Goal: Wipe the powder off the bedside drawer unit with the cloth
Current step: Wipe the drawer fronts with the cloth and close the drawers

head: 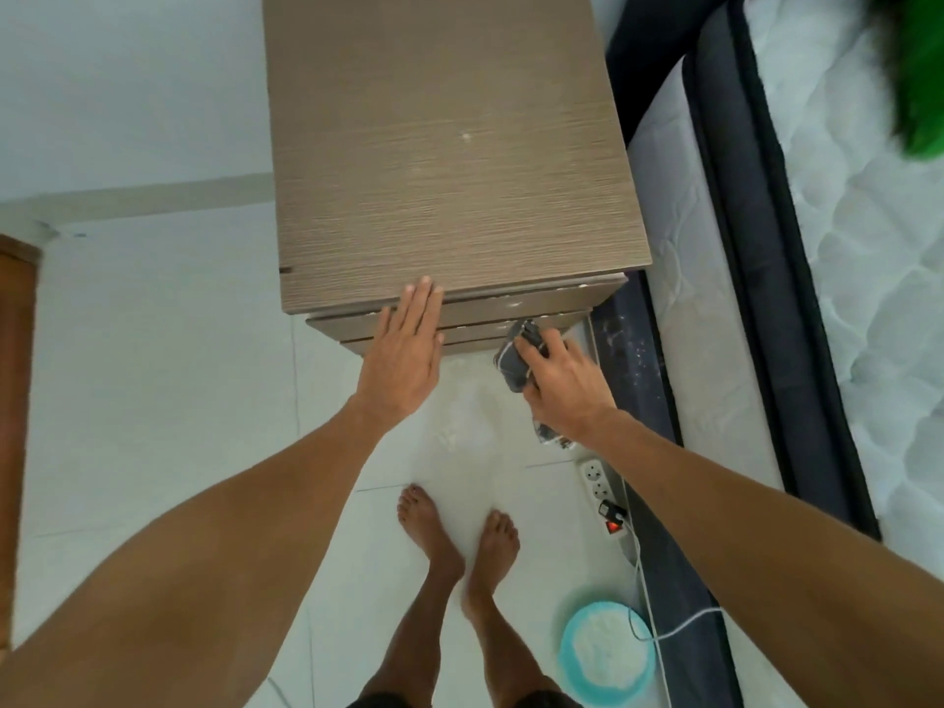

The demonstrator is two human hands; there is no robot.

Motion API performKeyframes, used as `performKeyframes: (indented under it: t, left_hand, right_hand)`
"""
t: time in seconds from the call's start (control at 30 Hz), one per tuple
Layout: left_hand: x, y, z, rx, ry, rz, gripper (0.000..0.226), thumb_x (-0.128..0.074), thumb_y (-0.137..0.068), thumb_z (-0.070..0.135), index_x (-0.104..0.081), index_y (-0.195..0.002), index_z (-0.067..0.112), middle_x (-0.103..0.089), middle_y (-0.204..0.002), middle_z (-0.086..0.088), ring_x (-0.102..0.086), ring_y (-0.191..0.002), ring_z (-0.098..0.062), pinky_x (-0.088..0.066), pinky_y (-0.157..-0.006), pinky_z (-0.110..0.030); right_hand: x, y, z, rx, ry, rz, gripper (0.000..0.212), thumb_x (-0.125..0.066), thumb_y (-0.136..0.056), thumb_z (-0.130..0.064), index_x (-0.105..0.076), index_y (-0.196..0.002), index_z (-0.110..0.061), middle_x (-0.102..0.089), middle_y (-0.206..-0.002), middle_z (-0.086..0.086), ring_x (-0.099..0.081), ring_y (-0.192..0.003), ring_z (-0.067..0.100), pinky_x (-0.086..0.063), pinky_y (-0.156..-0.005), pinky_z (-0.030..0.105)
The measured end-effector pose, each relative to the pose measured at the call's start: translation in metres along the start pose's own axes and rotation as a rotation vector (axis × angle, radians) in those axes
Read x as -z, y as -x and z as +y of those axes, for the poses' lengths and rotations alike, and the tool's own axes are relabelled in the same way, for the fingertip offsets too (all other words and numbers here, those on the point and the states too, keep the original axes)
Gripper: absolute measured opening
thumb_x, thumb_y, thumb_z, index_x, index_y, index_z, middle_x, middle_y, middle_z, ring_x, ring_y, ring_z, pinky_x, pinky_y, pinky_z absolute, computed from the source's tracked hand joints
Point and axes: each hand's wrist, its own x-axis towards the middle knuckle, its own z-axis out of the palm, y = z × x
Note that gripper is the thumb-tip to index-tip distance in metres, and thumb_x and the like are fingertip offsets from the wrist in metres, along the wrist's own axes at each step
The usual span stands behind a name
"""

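Currently, step: wiping drawer fronts.
Right hand (562, 380): fingers clenched round cloth (516, 357), near right drawer edge.
Left hand (406, 350): flat, fingers together, steadying drawer unit (449, 161).
Next: likely leftward strokes.

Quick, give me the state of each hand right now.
Left hand: open, flat, fingers at the front top edge of the drawer unit.
Right hand: closed, holding the dark cloth against the drawer fronts.

Matt brown wood-grain drawer unit (449, 145); dark woven cloth (518, 357); glossy pale floor tiles (153, 375); quilted white fabric mattress (868, 247) at three o'clock.
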Motion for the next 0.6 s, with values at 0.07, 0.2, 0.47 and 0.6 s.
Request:
performKeyframes:
  t: [0.07, 0.2, 0.47, 0.6]
  left_hand:
    - [-0.006, 0.023, -0.002, 0.026, 0.003, 0.021, 0.052, -0.028, -0.103, 0.021, -0.02, -0.152, 0.005, -0.017, -0.16, -0.014, -0.018, -0.148, -0.029, -0.022, -0.119, -0.048]
    - [-0.02, 0.056, -0.019, 0.134, 0.045, 0.048, 0.046, -0.032, -0.099, 0.017, -0.035, -0.143, 0.002, -0.038, -0.148, -0.016, -0.043, -0.132, -0.031, -0.039, -0.107, -0.045]
    - [-0.018, 0.058, -0.086, 0.332, 0.034, 0.061, 0.053, -0.05, -0.093, 0.007, -0.034, -0.143, 0.0, -0.034, -0.15, -0.02, -0.043, -0.131, -0.037, -0.043, -0.102, -0.047]
    - [-0.015, 0.046, -0.107, 0.267, 0.011, 0.048, 0.06, -0.056, -0.087, 0.003, -0.033, -0.143, 0.0, -0.034, -0.149, -0.02, -0.046, -0.126, -0.037, -0.048, -0.094, -0.05]
  right_hand:
    - [-0.006, 0.003, 0.0, 0.017, 0.019, 0.026, 0.052, -0.057, -0.091, -0.025, -0.043, -0.14, -0.017, -0.045, -0.135, 0.013, -0.051, -0.115, 0.033, -0.049, -0.093, 0.047]
    - [-0.018, -0.006, -0.009, 0.061, 0.055, 0.065, 0.052, -0.057, -0.092, -0.028, -0.042, -0.141, -0.02, -0.047, -0.134, 0.012, -0.051, -0.115, 0.032, -0.047, -0.095, 0.047]
    - [-0.041, -0.033, -0.059, 0.13, 0.054, 0.138, 0.054, -0.056, -0.092, -0.029, -0.042, -0.144, -0.021, -0.046, -0.137, 0.011, -0.047, -0.117, 0.032, -0.047, -0.096, 0.048]
    - [-0.053, -0.048, -0.086, 0.136, 0.038, 0.197, 0.053, -0.057, -0.092, -0.028, -0.044, -0.143, -0.019, -0.049, -0.131, 0.013, -0.047, -0.113, 0.033, -0.05, -0.091, 0.05]
